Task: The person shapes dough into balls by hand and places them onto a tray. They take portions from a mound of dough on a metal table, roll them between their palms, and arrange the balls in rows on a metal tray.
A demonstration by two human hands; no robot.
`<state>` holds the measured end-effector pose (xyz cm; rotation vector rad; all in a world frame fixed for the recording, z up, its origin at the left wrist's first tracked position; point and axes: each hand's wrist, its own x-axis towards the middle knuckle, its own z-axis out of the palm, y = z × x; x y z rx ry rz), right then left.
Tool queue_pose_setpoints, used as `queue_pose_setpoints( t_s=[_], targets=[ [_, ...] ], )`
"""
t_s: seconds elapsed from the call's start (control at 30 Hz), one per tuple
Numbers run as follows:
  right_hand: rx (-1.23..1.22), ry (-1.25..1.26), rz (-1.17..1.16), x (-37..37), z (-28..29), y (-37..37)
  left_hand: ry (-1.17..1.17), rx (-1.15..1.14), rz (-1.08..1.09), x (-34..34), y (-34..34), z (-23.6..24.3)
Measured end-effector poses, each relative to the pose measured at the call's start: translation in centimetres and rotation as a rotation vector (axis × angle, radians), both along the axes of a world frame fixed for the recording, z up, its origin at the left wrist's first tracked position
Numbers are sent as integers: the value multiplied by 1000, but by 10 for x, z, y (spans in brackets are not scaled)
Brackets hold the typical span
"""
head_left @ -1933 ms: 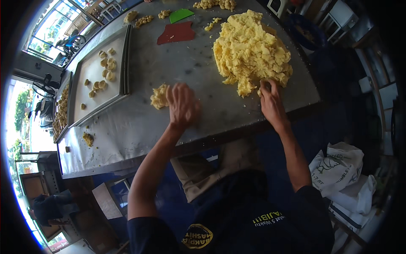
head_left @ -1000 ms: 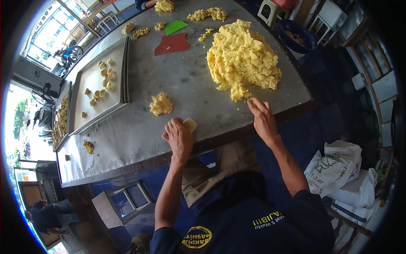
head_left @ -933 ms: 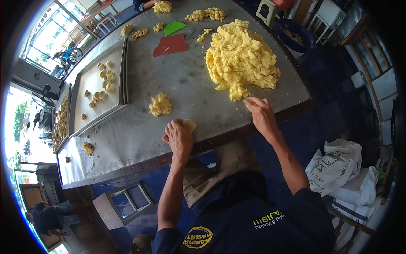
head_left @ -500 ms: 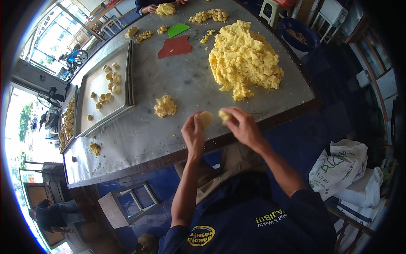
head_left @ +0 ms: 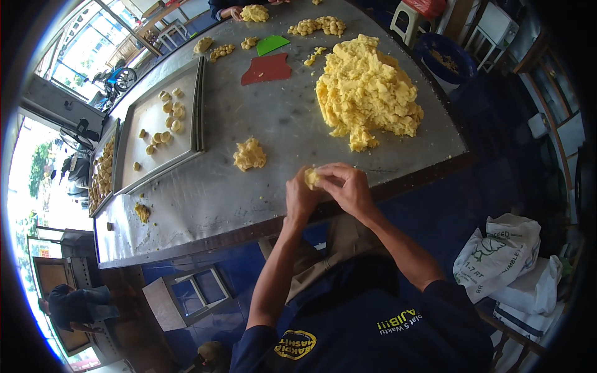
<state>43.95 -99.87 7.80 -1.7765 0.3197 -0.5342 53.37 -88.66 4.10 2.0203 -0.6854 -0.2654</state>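
Observation:
My left hand (head_left: 301, 198) is curled round a small, pale piece of dough (head_left: 311, 179) above the near edge of the steel table. My right hand (head_left: 350, 190) meets it, with thumb and fingers pinched against the same piece. The fingers hide part of the dough and any filling inside it. Just beyond and to the left lies a small lump of pale dough (head_left: 250, 155). A large crumbly yellow mound (head_left: 367, 90) sits on the table past my right hand.
A tray (head_left: 163, 160) with several small dough pieces stands left, beside another full tray (head_left: 102, 180). Red (head_left: 266, 69) and green (head_left: 272, 45) scrapers lie farther back. Another person's hand (head_left: 233, 13) is at the far edge. White sacks (head_left: 500, 252) stand on the right.
My hands have come together. The flattened dough disc in my left hand is now cupped, and the yellow lump from my right hand has been brought to it.

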Motion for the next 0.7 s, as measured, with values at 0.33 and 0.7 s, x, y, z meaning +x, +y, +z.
queue_pose_setpoints(
  t_s=[0.33,0.7],
  targets=[
    [7,25,70,6,6,-14,-39,-31,-104,1,8,3],
    [-418,108,50,18,-3,-44,-71,-46,-184,1,4,5]
  ],
)
